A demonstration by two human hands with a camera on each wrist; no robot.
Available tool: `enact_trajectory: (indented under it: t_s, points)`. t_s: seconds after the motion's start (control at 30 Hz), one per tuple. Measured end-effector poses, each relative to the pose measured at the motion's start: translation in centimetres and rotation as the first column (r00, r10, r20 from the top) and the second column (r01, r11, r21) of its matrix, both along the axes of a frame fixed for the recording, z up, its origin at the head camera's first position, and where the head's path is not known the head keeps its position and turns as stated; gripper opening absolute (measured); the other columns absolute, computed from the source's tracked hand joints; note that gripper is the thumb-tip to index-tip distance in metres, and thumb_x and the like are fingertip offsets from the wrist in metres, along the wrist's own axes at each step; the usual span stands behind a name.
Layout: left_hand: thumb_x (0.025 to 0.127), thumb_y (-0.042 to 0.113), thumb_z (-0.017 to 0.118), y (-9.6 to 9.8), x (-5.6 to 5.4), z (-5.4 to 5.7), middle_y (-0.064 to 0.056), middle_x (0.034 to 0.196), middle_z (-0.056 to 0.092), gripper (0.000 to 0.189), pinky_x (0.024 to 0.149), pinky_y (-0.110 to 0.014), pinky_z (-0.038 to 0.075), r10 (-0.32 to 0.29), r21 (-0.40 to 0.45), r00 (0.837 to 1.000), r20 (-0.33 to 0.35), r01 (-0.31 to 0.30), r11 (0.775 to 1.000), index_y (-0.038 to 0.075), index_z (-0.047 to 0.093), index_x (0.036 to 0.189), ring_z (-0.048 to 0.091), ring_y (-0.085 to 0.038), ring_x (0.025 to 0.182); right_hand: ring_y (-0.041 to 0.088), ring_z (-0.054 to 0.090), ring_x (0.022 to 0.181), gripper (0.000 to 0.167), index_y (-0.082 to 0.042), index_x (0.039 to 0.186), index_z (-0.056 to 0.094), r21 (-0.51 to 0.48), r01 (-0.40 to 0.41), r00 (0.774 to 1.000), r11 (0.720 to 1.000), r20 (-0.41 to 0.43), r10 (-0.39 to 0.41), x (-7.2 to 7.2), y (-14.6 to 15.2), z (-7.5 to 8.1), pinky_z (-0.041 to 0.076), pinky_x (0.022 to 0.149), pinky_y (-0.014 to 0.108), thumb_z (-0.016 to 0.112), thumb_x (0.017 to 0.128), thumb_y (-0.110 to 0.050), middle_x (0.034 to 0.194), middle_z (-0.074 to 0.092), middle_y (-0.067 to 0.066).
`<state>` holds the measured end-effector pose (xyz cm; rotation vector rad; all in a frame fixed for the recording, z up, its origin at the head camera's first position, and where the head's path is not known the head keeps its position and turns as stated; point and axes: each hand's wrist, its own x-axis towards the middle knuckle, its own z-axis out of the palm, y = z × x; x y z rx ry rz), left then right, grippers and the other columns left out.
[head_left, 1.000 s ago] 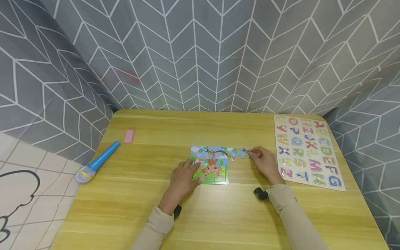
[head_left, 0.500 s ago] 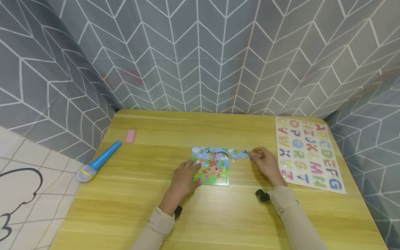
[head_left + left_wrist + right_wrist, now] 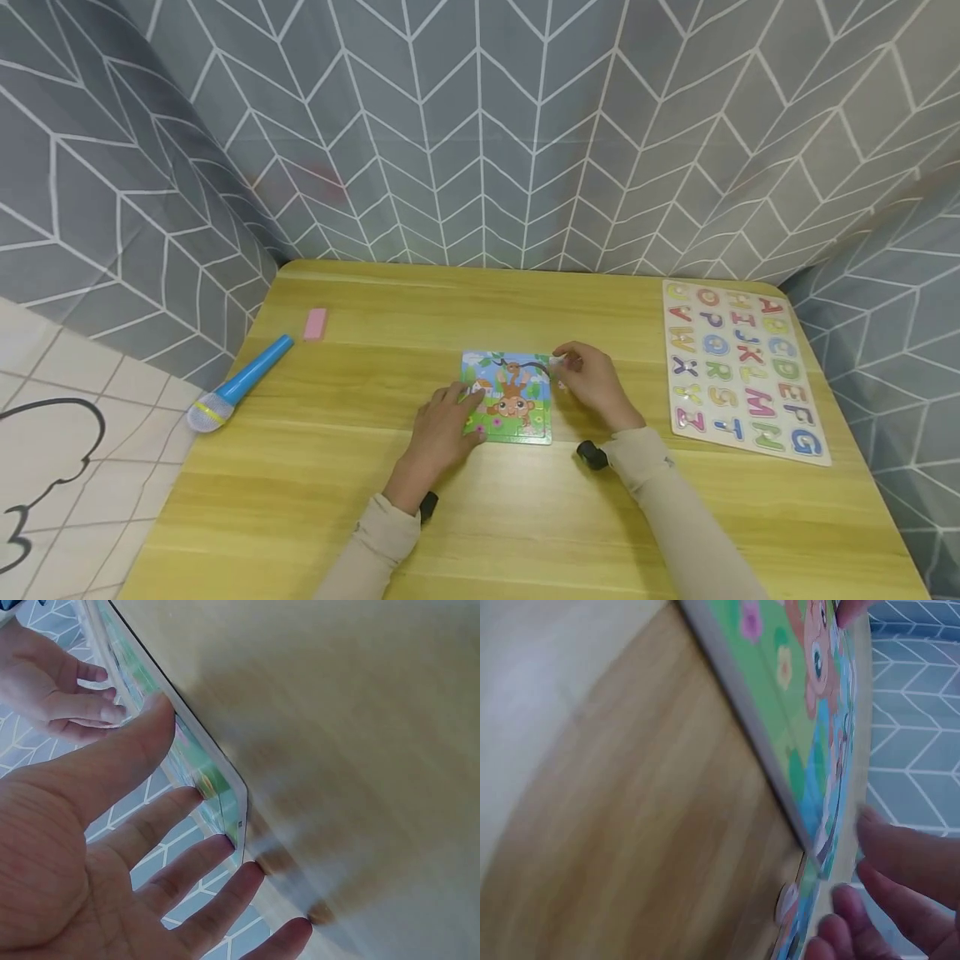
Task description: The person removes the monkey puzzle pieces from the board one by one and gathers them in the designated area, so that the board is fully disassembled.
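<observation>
A square monkey jigsaw puzzle (image 3: 517, 417) lies flat on the table, blue at the top and green at the bottom. My left hand (image 3: 438, 429) rests at its left side, the thumb at the lower edge and the fingers spread. In the left wrist view, those fingers (image 3: 169, 889) are extended along the board's border. Beside the upper right corner is my right hand (image 3: 596, 383), its fingers loosely bent with a gap below the thumb. A strip of jigsaw pieces (image 3: 804, 904) adjoins that corner in the right wrist view; in the head view, the hand mostly hides it.
An alphabet board (image 3: 738, 375) lies at the table's right. On the left are a blue toy microphone (image 3: 243, 383) and a pink block (image 3: 315, 324). A grey patterned curtain (image 3: 480, 133) hangs behind the wooden table (image 3: 510, 525).
My right hand has moved left, from the far end of the strip of pieces to the puzzle's upper right corner, covering most of the strip. The left hand stays put.
</observation>
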<state>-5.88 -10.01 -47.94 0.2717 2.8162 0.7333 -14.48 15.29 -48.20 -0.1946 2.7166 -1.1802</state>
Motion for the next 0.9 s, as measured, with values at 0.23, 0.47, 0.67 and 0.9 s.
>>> enact_trajectory:
  t_s: [0.23, 0.47, 0.67, 0.9]
  points:
    - [0.089, 0.028, 0.077, 0.0, -0.1, 0.0, -0.016, 0.150, 0.048, 0.061, 0.109, -0.068, 0.039, -0.005, -0.011, 1.000, -0.007, 0.005, 1.000, 0.015, 0.055, 0.144, 0.042, -0.044, 0.140, 0.030, 0.058, 0.105, 0.044, -0.006, 0.124, 0.067, 0.115, -0.110, 0.992, 0.987, 0.075, 0.102, -0.6, -1.8, 0.3, 0.053, 0.093, 0.046, 0.081, 0.084, -0.017, 0.119, 0.064, 0.015]
    - [0.089, 0.028, 0.077, 0.1, -0.1, -0.1, -0.016, 0.151, 0.047, 0.061, 0.110, -0.068, 0.039, -0.006, -0.017, 1.000, -0.006, 0.006, 1.000, 0.015, 0.055, 0.145, 0.042, -0.043, 0.140, 0.026, 0.051, 0.092, 0.037, -0.007, 0.115, 0.072, 0.158, -0.194, 0.981, 0.968, 0.041, 0.190, -0.8, -3.0, 0.3, 0.049, 0.084, 0.042, 0.084, 0.081, -0.014, 0.112, 0.055, 0.015]
    - [0.088, 0.029, 0.077, 0.2, 0.0, -0.1, -0.015, 0.151, 0.047, 0.062, 0.110, -0.068, 0.039, -0.007, -0.019, 1.000, -0.009, 0.007, 1.000, 0.015, 0.055, 0.145, 0.042, -0.043, 0.140, 0.024, 0.048, 0.092, 0.025, -0.012, 0.100, 0.075, 0.195, -0.178, 0.984, 0.964, 0.019, 0.178, -0.7, -3.7, -0.2, 0.047, 0.081, 0.038, 0.086, 0.080, -0.022, 0.106, 0.052, 0.009]
    - [0.088, 0.028, 0.077, 0.2, 0.0, -0.1, -0.016, 0.150, 0.047, 0.062, 0.109, -0.068, 0.040, -0.007, -0.017, 1.000, -0.016, 0.006, 1.000, 0.014, 0.055, 0.144, 0.043, -0.043, 0.139, 0.028, 0.047, 0.106, 0.024, -0.012, 0.095, 0.075, 0.201, -0.192, 0.981, 0.961, 0.025, 0.191, -0.5, -4.3, 0.1, 0.047, 0.090, 0.042, 0.087, 0.078, -0.024, 0.111, 0.051, 0.008]
